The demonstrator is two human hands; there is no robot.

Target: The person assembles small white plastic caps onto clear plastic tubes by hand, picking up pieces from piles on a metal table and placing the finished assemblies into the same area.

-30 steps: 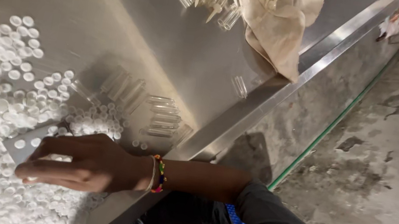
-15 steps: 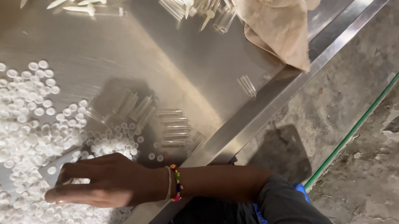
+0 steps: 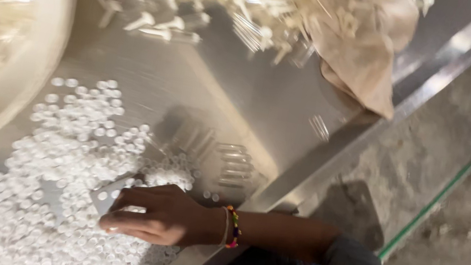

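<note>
Caps [image 3: 66, 150], small, white and round, lie spread over the near left part of the steel table [image 3: 241, 95]. They look very light and hard, so probably they slide and scatter easily; sweeping them in a group seems safer than pinching single ones. One hand [image 3: 162, 215] with a bead bracelet [image 3: 231, 226] rests on the heap, fingers [image 3: 120, 224] curled together over some caps; which hand it is I cannot tell. Clear tubes [image 3: 233, 164] lie just right of the caps. A beige bag [image 3: 360, 58] sits far right.
</note>
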